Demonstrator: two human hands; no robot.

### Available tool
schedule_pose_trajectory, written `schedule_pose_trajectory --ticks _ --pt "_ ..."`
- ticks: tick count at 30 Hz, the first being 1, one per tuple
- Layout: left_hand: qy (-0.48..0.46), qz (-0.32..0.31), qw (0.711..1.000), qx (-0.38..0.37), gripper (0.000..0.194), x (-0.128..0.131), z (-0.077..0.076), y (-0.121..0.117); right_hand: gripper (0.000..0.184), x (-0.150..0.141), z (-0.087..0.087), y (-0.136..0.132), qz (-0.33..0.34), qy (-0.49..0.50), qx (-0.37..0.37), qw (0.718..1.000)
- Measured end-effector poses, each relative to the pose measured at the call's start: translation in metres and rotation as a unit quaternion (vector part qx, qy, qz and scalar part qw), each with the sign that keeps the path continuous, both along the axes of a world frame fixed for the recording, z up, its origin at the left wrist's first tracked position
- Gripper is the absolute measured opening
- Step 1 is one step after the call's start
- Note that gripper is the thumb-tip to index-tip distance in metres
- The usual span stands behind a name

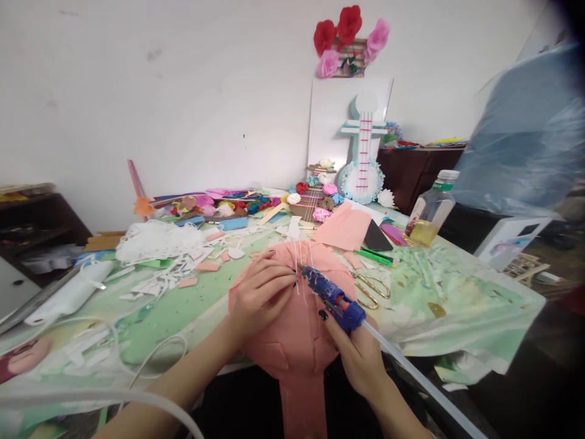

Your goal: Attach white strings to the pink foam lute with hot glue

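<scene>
A pink paper-covered instrument model (286,332) lies in front of me, its round body on the table edge and its neck pointing toward me. White strings (297,256) run along its middle. My left hand (262,292) rests on the body, fingertips pinched together at the strings; whatever lies between them is too small to be sure of. In my right hand (361,350) is a blue glue gun (333,299), its nozzle close to the left fingertips. A long translucent glue stick (420,378) sticks out of the gun's back end.
Gold-handled scissors (372,289), a green cutter (377,256) and a dark phone (378,236) lie to the right. A bottle (432,210) with yellow liquid stands behind them. Paper scraps (159,268) and a white power strip (73,292) cover the left. A finished white-and-blue model (363,152) leans at the back.
</scene>
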State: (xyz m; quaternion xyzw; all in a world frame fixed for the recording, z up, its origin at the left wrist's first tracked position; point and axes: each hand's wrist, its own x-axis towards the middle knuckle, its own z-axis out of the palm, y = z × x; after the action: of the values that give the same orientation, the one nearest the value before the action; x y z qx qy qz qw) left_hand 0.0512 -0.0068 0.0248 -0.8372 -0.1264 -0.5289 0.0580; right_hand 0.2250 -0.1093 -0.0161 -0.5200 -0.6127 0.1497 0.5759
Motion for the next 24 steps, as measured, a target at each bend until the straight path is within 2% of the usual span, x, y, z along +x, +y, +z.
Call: schedule_pose_trajectory --ticks 8,14,24 --pt "0.016 0.003 1.000 0.019 0.019 0.001 0.000 0.000 0.020 -0.001 -0.006 -0.003 0.007 0.036 -0.012 0.999" --pt "0.022 0.013 0.999 0.018 0.017 0.002 0.002 0.000 0.019 0.000 -0.013 -0.004 0.009 0.064 0.007 0.998" --pt "0.038 0.035 0.999 0.019 0.015 0.002 0.000 0.000 0.022 -0.001 -0.014 -0.007 -0.078 0.127 0.041 0.988"
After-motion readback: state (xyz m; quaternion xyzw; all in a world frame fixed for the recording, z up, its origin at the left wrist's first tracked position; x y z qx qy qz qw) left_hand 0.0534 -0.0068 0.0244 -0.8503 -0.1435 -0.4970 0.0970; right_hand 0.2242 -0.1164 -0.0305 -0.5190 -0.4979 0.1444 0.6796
